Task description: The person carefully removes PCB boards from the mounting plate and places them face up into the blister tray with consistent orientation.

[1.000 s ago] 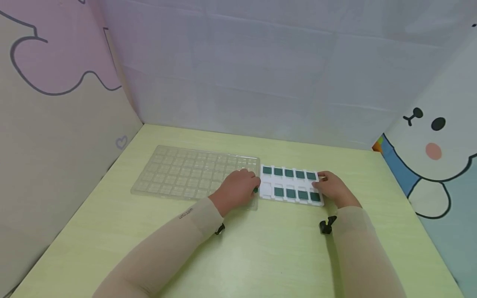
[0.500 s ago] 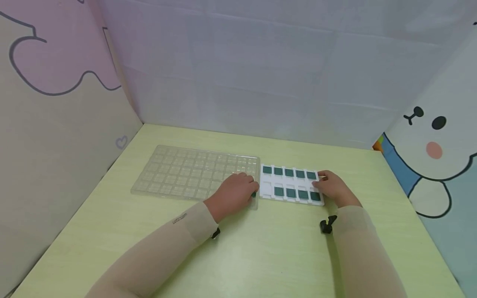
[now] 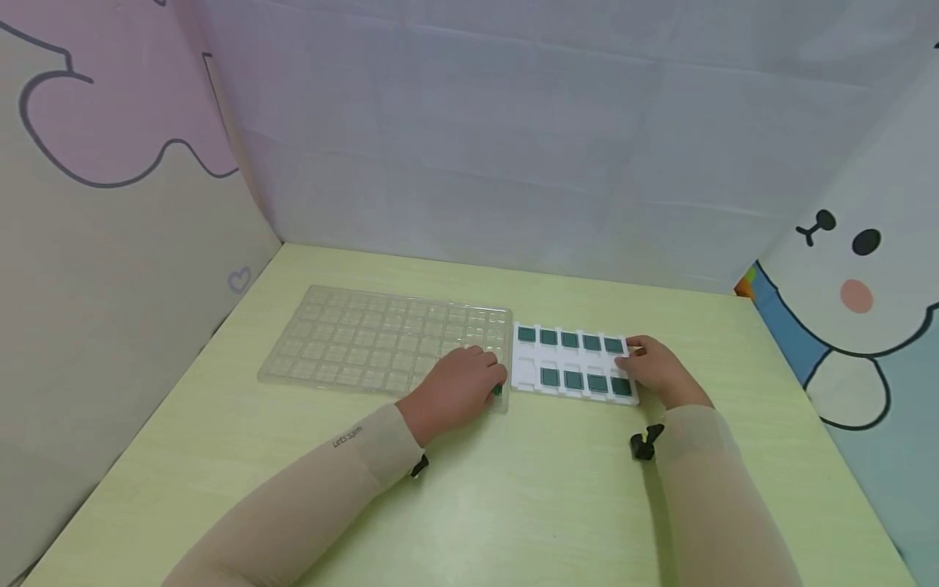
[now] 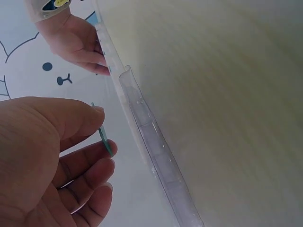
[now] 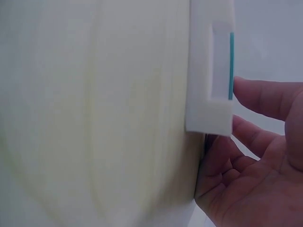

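On the left of the pale yellow-green worktop (image 3: pixel 528 497) lies a rectangular clear plastic tray (image 3: pixel 352 334) moulded into a grid of square pockets. Over its right end is the left hand (image 3: pixel 456 390), its grip a pinch of thumb and forefinger on a thin green square plate (image 4: pixel 104 138), the other fingers loosely curled. Over the last second this hand has shifted slightly left and towards the person, so the plate is now above the clear tray's near right corner; it looks not yet set down, so I judge the transfer unfinished.

Just beside is a white rectangular tray (image 3: pixel 565 359), unmoved, with five green plates (image 3: pixel 570 341) in its far row and four in its near row; the leftmost near recess is unfilled. At its right end the right hand (image 3: pixel 656 371) grips the edge, thumb on top, apparently steadying it.
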### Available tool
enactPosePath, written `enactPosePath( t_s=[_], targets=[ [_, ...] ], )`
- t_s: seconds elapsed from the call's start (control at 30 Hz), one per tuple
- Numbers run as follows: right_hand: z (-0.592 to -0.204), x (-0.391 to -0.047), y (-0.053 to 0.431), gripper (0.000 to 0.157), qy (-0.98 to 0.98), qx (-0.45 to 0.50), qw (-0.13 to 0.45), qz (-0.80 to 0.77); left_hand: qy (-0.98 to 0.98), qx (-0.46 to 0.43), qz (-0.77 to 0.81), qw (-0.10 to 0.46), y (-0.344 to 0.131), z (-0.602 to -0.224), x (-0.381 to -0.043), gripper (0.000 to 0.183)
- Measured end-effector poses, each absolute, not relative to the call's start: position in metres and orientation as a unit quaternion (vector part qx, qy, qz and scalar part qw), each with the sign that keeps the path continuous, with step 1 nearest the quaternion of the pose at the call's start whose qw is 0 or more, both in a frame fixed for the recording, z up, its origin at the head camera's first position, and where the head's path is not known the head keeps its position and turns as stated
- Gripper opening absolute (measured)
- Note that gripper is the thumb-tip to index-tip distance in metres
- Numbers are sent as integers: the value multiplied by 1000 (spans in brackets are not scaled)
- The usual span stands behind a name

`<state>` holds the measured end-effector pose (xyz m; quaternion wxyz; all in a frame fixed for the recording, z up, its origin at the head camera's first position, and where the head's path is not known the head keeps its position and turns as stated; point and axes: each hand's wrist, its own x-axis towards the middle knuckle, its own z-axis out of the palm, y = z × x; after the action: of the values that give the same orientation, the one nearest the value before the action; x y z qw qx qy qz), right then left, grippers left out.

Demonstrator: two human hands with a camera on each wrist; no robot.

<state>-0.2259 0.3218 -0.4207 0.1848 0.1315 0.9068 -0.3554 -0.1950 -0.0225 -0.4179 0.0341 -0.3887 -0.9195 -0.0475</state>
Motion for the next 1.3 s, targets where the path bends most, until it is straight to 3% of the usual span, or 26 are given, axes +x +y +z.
enactPosePath(
  t_s=[1.3],
  targets=[
    [-426,-229,326,68,905,127,185,-360,-919,-394,-29,-9,-18,-426,-200,11]
  ],
)
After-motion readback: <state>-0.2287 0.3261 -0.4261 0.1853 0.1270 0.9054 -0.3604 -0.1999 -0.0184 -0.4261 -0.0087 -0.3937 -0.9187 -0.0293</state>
